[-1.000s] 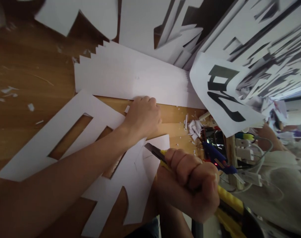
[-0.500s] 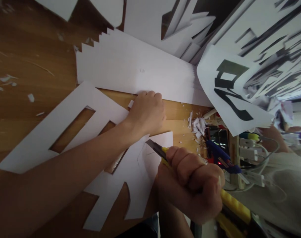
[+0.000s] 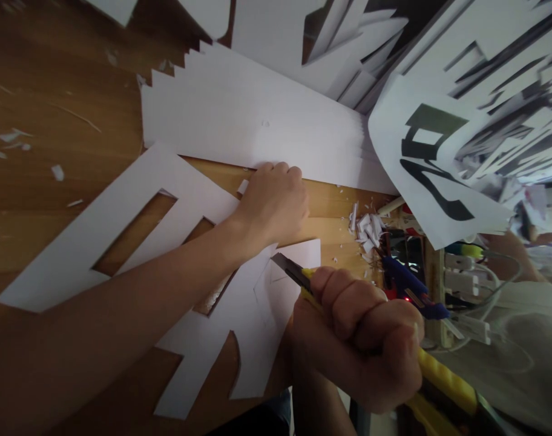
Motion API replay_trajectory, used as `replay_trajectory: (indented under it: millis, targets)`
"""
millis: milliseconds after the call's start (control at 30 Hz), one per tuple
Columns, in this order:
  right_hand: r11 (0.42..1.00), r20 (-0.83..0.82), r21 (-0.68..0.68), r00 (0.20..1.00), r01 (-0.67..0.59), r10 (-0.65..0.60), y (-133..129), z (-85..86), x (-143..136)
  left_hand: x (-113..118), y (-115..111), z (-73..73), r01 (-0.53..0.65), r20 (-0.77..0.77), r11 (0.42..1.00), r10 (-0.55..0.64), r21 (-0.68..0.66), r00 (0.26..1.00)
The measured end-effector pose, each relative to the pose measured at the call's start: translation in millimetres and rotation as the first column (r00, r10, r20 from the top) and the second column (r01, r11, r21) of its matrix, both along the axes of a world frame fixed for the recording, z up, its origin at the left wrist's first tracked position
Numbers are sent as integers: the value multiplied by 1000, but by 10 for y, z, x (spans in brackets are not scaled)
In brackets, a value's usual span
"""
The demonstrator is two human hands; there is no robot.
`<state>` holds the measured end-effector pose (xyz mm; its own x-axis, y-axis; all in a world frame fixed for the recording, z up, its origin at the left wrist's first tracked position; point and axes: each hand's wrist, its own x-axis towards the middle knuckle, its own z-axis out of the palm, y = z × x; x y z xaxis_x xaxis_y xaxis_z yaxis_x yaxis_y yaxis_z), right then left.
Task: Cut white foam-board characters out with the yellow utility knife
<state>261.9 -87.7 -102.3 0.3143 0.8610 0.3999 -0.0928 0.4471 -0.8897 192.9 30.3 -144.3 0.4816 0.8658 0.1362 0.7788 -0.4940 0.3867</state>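
My right hand (image 3: 362, 333) is wrapped round a yellow utility knife (image 3: 310, 278). The knife's dark blade meets a white foam-board piece (image 3: 249, 345) where a slit and faint pencil lines run. This piece has letter-like cut-outs and lies flat on the wooden table. My left hand (image 3: 276, 197) is closed, knuckles up, at the upper edge of the piece. Its fingertips are curled out of sight, so whatever they grip or press is hidden. My left forearm crosses over the board. Just beyond the left knuckles lies a stack of white strips (image 3: 258, 115) with stepped ends.
White offcuts (image 3: 369, 230) are heaped right of the hands. A blue glue gun (image 3: 412, 290) with a red light stands near plugs and cables (image 3: 466, 284). A printed paper sheet (image 3: 434, 157) curls at the upper right. Scraps dot the wooden table (image 3: 40, 200).
The knife and my right hand have shifted very slightly down and right. The whole view has drifted a little; my left hand keeps its place on the board.
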Motion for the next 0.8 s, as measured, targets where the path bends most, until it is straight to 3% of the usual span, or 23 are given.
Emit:
replay_trajectory:
  millis: [800]
  targets:
    - [999, 9, 4, 999, 35, -35, -2, -3, -26, -13, 1, 12, 10, -23, 999, -11, -33, 1000]
